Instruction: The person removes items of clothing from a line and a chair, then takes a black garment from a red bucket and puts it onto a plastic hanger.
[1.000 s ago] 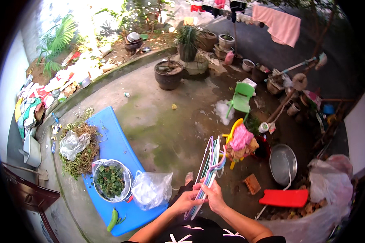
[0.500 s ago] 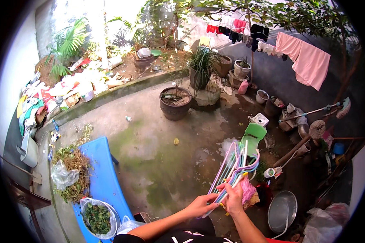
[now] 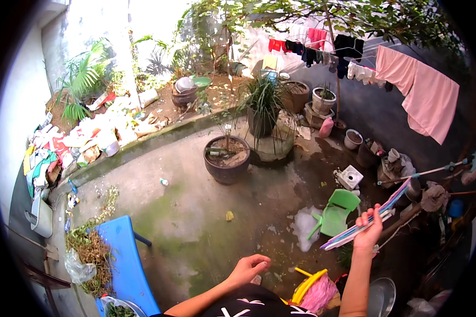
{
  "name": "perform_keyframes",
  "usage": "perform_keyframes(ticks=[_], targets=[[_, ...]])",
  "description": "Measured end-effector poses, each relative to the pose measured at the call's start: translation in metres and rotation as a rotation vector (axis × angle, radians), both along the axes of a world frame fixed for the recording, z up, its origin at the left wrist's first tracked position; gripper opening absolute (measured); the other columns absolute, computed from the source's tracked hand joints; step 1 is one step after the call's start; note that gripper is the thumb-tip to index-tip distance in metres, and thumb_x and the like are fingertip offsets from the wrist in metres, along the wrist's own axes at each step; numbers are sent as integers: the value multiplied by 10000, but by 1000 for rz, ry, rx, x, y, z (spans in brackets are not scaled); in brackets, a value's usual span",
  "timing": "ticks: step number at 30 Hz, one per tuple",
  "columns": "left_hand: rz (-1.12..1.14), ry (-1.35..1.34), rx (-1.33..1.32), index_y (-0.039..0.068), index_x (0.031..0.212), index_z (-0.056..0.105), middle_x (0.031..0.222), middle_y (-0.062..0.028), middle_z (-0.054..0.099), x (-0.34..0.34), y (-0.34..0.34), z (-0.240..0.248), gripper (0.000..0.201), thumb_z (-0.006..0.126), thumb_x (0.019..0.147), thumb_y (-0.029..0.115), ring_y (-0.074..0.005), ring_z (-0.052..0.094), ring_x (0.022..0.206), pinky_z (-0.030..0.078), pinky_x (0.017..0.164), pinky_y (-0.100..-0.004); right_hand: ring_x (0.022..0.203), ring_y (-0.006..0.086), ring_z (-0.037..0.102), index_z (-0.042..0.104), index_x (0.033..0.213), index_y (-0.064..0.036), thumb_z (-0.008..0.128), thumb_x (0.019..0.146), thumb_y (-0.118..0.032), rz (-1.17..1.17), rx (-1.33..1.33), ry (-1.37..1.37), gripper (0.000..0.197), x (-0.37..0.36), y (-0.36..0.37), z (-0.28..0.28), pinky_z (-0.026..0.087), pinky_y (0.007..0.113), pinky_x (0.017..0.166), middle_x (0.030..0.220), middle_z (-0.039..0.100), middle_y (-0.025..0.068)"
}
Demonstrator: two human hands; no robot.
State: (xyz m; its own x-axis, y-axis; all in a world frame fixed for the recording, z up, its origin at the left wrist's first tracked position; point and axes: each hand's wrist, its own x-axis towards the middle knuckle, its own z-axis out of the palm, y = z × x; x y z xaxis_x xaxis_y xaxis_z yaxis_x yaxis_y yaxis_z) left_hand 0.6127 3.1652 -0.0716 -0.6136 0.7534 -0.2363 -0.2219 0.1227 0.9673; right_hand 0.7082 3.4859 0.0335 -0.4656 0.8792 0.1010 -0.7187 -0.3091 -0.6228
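Far left: colourful heap of cloth and litter (image 3: 63, 150) along the wall, grey tub (image 3: 40, 216) below it. Next, dry plant stalks (image 3: 98, 259) piled against the blue table (image 3: 122, 245), clear plastic bag (image 3: 80, 266) on the pile. Bowl of green leaves (image 3: 119, 310) sat at the table's near end, cut off by the lower edge.

Mid-yard: 1 dark round pot (image 3: 226, 166) stood on the concrete, well apart from the hands. Left hand (image 3: 248, 270) was empty, fingers together and loosely bent, in front of the torso. Right of it, pink cloth (image 3: 321, 294) lay on a yellow chair (image 3: 308, 286). Green chair (image 3: 340, 211) stood farther out, white suds (image 3: 305, 228) on the floor beside it.

Right hand (image 3: 369, 230) was closed around a bundle of pastel hangers (image 3: 347, 237), held in the air, slanting up to the right; exact count unclear. Metal basin (image 3: 382, 297) was partly behind the right forearm. Far right: large pink cloth sheet (image 3: 432, 100) hung on the line.
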Motion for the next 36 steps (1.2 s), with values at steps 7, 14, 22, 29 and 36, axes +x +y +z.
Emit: perform_keyframes(ticks=[7, 14, 22, 29, 36], targets=[[195, -79, -67, -24, 1030, 594, 893, -84, 642, -74, 32, -42, 228, 536, 867, 124, -133, 611, 805, 491, 745, -264, 413, 75, 349, 510, 1022, -95, 452, 938, -240, -85, 97, 158, 177, -84, 79, 32, 327, 228, 355, 621, 447, -16], [114, 99, -170, 21, 1019, 616, 853, -97, 653, -169, 96, -67, 249, 540, 848, 184, -161, 623, 743, 488, 715, -285, 418, 72, 305, 506, 1064, -17, 408, 957, -239, -70, 297, 291, 265, -137, 165, 38, 324, 212, 360, 612, 396, -2], [-66, 353, -194, 59, 997, 616, 794, -125, 642, -306, 205, -28, 232, 536, 833, 203, -238, 622, 729, 482, 681, -348, 503, 87, 300, 496, 1029, -17, 430, 946, -201, -359, 399, 224, 213, -167, 232, 68, 293, 225, 468, 654, 338, 5], [-377, 530, -16, 68, 970, 605, 817, -138, 640, -362, 342, -20, 208, 534, 830, 205, -306, 611, 745, 479, 674, -381, 453, 74, 276, 489, 965, -19, 413, 950, -200, -448, 345, 219, 197, -151, 286, 51, 291, 206, 418, 616, 302, -12], [-599, 668, 84, 52, 1018, 604, 831, -126, 643, -406, 486, 47, 219, 539, 848, 175, -226, 630, 753, 495, 680, -324, 384, 61, 285, 530, 893, -44, 431, 946, -241, -539, 286, 348, 226, -204, 325, 71, 283, 207, 351, 556, 338, -16]])
